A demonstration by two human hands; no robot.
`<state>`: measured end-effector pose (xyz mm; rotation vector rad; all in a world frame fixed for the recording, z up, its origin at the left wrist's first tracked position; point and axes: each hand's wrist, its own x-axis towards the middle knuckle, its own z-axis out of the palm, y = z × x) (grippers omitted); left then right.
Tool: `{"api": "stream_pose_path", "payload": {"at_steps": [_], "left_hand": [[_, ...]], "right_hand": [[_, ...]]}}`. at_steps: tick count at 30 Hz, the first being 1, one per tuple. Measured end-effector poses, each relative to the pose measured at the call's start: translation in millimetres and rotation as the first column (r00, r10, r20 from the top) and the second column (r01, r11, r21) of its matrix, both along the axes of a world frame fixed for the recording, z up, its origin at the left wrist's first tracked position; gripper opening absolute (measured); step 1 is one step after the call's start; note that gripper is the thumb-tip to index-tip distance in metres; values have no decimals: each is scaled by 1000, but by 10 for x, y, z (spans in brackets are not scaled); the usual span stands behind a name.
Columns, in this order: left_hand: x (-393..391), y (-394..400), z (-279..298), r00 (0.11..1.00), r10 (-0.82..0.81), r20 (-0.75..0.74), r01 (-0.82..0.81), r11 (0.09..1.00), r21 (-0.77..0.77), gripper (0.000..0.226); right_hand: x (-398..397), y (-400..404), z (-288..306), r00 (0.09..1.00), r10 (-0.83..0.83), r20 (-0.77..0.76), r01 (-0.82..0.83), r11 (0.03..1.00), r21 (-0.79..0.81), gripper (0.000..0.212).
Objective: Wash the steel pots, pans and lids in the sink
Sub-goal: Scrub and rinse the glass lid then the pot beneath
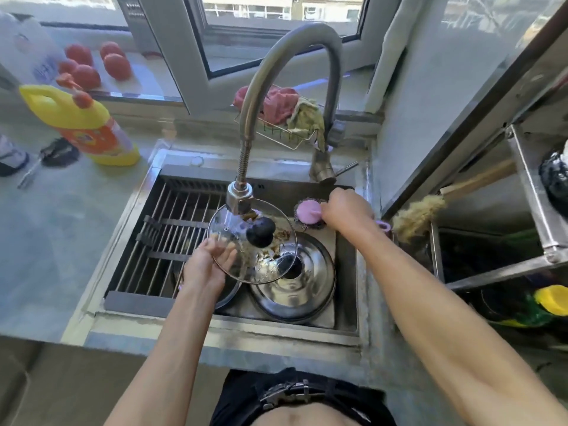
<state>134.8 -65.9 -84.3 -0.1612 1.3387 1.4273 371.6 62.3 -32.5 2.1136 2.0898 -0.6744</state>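
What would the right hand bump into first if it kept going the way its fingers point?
Most likely the pink scrubber on the sink's back ledge: the right hand points left at it, fingertips already at its edge. Whether they touch is unclear.

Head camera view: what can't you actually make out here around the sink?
- Right hand fingertips: hidden behind the hand, so its grip on the pink scrubber is unclear.
- Pot under the glass lid: covered by lid and left hand.
- Yellow detergent bottle label: blurred.
- Shelf items at right: cut off by the frame edge.
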Motion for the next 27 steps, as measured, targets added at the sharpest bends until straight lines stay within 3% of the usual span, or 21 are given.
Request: {"api": "stream_pose_path", "payload": {"at_steps": [2,7,10,13,21,27], "left_hand": [[20,90,34,998,-35,-53,34,999,-7,20],[-4,253,58,990,-94,-105,90,995,-37,20],[-12,307,79,987,-101,-127,97,995,-40,16],[-4,354,114,986,-95,-141,90,995,-38,15],[38,355,186,991,-50,-125,46,998,-35,15],[43,349,222,995,-25,-100,21,999,-49,16]], "right_hand": [[-49,156,64,993,26,116,-29,999,21,26],[-163,525,22,969,63,241,-61,998,-17,77],[-162,614,24,932,155,329,-141,988,-66,44],[-169,662,18,934,187,306,-166,982,-93,15],[-104,693,-114,963,169,211,-172,985,-4,27],[-98,693,-166,973,160,165,-166,986,22,14]]}}
